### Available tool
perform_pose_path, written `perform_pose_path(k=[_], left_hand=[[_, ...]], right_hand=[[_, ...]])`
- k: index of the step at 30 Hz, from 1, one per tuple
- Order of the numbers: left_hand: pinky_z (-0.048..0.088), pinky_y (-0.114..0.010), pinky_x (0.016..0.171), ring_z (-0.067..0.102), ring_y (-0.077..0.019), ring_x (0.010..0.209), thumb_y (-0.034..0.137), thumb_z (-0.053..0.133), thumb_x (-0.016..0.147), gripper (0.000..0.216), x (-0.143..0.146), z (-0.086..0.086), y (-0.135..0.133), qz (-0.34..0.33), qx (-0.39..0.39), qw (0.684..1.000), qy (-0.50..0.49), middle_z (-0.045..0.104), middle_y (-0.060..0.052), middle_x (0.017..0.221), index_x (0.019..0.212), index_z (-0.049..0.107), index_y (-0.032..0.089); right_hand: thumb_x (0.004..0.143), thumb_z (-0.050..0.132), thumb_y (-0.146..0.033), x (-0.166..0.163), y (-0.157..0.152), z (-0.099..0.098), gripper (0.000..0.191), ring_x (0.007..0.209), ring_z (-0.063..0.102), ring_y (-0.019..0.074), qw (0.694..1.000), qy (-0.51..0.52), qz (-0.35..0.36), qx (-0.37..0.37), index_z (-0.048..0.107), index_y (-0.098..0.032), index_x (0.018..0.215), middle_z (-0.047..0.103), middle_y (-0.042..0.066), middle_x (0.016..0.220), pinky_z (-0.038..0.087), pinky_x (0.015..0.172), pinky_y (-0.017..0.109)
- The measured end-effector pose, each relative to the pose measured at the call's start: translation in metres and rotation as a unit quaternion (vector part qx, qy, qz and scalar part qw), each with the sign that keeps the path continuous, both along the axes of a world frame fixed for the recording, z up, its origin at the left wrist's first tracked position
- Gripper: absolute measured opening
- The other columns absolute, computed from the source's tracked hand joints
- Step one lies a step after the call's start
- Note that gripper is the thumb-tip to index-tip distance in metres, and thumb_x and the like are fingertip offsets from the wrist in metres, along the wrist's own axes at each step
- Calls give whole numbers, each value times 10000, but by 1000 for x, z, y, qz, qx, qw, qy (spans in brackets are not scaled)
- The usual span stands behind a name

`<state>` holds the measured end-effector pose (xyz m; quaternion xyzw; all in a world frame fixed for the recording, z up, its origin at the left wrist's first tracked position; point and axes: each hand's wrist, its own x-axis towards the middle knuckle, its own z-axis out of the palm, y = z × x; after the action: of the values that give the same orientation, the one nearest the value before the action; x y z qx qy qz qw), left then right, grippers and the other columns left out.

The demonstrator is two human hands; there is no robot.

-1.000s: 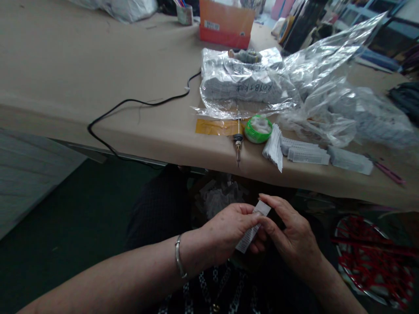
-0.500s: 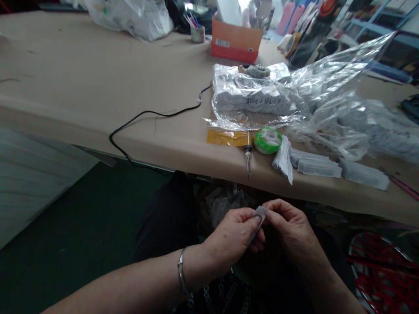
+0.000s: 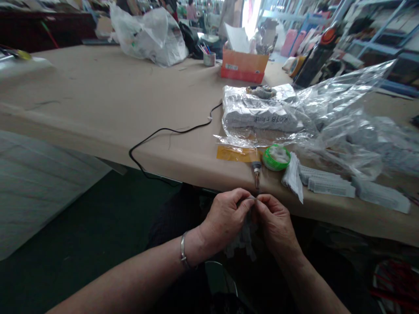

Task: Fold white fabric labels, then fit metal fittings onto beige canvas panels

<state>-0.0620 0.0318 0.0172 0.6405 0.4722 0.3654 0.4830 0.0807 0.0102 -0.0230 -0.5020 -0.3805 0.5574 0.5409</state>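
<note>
My left hand (image 3: 225, 216) and my right hand (image 3: 274, 221) meet just below the table edge, fingertips pinched together on a small white label (image 3: 252, 199) that shows only as a thin sliver between them. The tip of a soldering iron (image 3: 256, 172) pokes over the table edge right above my fingers. A silver bracelet circles my left wrist. A green round tin (image 3: 276, 157) sits beside the iron. Stacks of white labels (image 3: 327, 183) lie to the right on the table.
A brown table (image 3: 114, 109) carries a black cord (image 3: 163, 133), clear plastic bags of label bundles (image 3: 262, 114), crumpled plastic (image 3: 353, 131), an orange box (image 3: 244, 66), a pen cup (image 3: 209, 58) and a white bag (image 3: 150, 35). Red wire objects (image 3: 397, 283) sit at the lower right.
Both hands have risen toward the table edge and the soldering iron tip. The label, held flat and visible a second ago, is turned edge-on and mostly hidden between my fingertips. The view has tilted up.
</note>
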Motion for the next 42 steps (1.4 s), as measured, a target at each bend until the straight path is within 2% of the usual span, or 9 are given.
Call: perform_pose_path(k=[7, 14, 20, 26, 33, 38, 40, 42], left_hand=[[385, -237, 646, 543, -132, 648, 280, 487, 895, 229, 0, 1, 15, -12, 87, 993, 80, 647, -20, 711, 771, 655, 184], [391, -232, 684, 548, -129, 688, 266, 445, 922, 249, -1, 0, 18, -22, 156, 978, 134, 640, -24, 754, 795, 646, 192], [400, -219, 690, 544, -119, 702, 265, 428, 939, 274, -2, 1, 20, -32, 199, 970, 139, 611, -25, 757, 787, 639, 179], [410, -213, 650, 531, -105, 673, 236, 466, 928, 264, -3, -8, 16, -24, 235, 967, 93, 588, -13, 732, 740, 643, 178], [423, -204, 655, 554, -92, 675, 222, 506, 915, 238, -3, -8, 7, -24, 210, 977, 39, 616, -17, 749, 742, 661, 172], [423, -183, 640, 569, -84, 644, 158, 558, 868, 170, 0, -4, 2, -6, 141, 990, 12, 638, -6, 693, 753, 683, 152], [426, -179, 634, 575, -86, 641, 152, 566, 857, 156, 0, -2, 0, 1, 104, 995, 4, 647, -8, 689, 762, 690, 144], [433, -181, 638, 584, -92, 650, 169, 564, 859, 161, -2, -3, -4, 1, 76, 997, -5, 658, -15, 702, 766, 692, 143]], right_hand=[[779, 702, -376, -5, 6, 3, 212, 479, 500, 95, 999, 6, -41, 29, 612, -189, 825, 565, -55, 548, 368, 484, 203], [805, 680, -340, -5, 9, 3, 166, 493, 520, 101, 998, -1, -48, 43, 616, -194, 847, 581, -51, 573, 401, 505, 215], [823, 660, -319, -5, 11, 7, 128, 518, 527, 93, 995, -34, -57, 77, 623, -197, 814, 580, -53, 588, 416, 520, 204], [833, 652, -298, -6, 4, 8, 109, 525, 514, 81, 988, -76, -64, 114, 625, -193, 820, 562, -55, 579, 396, 511, 188], [852, 633, -287, -2, -5, 9, 90, 558, 541, 81, 985, -102, -60, 127, 633, -199, 833, 593, -45, 615, 433, 547, 182], [864, 617, -293, -1, -15, 16, 109, 547, 549, 80, 980, -152, -42, 118, 625, -196, 816, 598, -44, 605, 458, 541, 174], [871, 608, -287, 3, -23, 25, 81, 533, 559, 81, 970, -207, -26, 128, 616, -207, 865, 596, -53, 604, 461, 520, 168], [880, 595, -269, 12, -29, 39, 100, 540, 579, 84, 937, -302, -17, 172, 602, -226, 970, 601, -62, 620, 468, 527, 168]])
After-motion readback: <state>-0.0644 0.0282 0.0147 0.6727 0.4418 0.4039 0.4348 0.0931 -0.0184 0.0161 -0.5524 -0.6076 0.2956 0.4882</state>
